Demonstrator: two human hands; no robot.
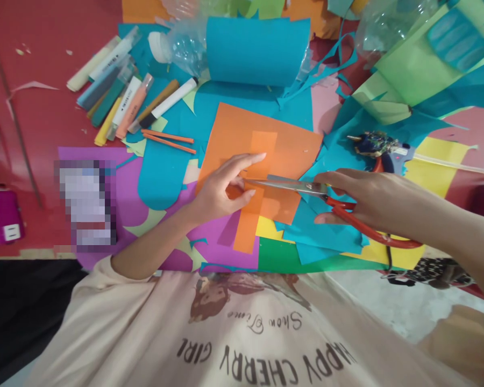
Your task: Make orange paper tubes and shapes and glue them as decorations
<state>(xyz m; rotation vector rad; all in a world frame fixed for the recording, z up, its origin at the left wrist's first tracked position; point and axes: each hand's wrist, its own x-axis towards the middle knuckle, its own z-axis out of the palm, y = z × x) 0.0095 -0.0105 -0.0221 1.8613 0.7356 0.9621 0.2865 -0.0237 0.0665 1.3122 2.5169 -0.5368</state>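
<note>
A red floor is lying under a spread of coloured paper, with a purple sheet, a green sheet and a yellow sheet overlapping at the near side, just ahead of the person's cream shirt.

The left hand is gripping the orange sheet, which is lying in the middle of the spread on top of blue scraps. The fingers are stretching flat over the paper and the thumb is pressing in from the near side. An orange strip is hanging down from the sheet below this hand, over the purple sheet.

The right hand is closing round the red handles of the scissors. The blades are pointing left and reaching across the orange sheet as far as the left hand's fingers. They are lying nearly together.

At the far side a clear bottle with a white cap is lying on its side, touching a blue roll that is covering its lower part. What is inside it cannot be told. A second clear bottle is showing at the top right, half hidden behind pale green paper, its contents also unclear.

A heap of markers is lying loose on the floor to the left of the first bottle. Two orange sticks are resting just beside the heap. A glue gun is sitting on blue paper just beyond the right hand. A purple box is standing at the left edge, well apart from the paper.
</note>
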